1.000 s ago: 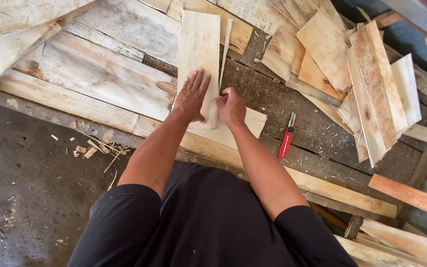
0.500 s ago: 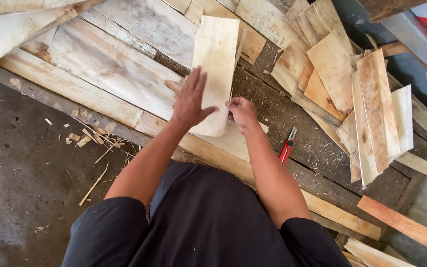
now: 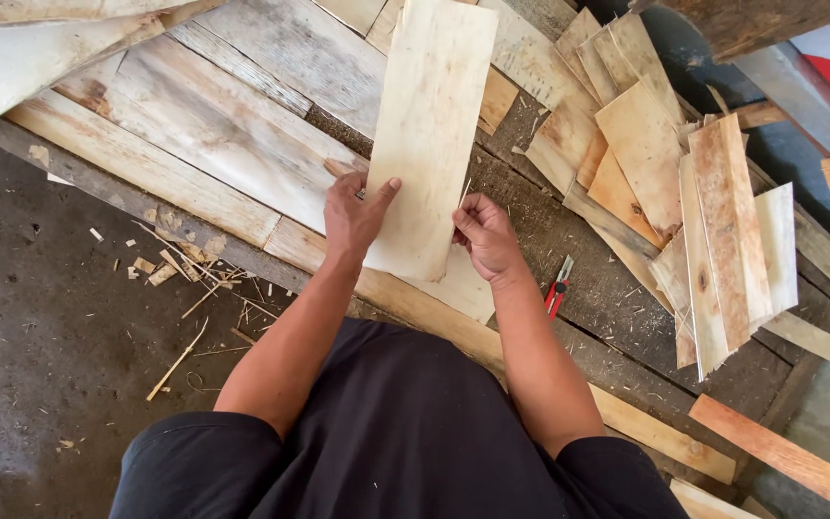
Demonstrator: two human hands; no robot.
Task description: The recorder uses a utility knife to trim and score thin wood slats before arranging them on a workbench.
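Thin wooden sheet (image 3: pixel 431 135), long axis running away from the body; left hand (image 3: pixel 355 213) and right hand (image 3: pixel 484 235) grip its near end at opposite edges

No packages, labels, signs or screens in view, only bare wood and floor.

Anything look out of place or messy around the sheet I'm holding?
Mostly scrap: wood splinters are scattered on the dark floor by the left hand, and a red-handled cutter lies loose on the boards beside the right hand. The thin wood sheet looks intact.
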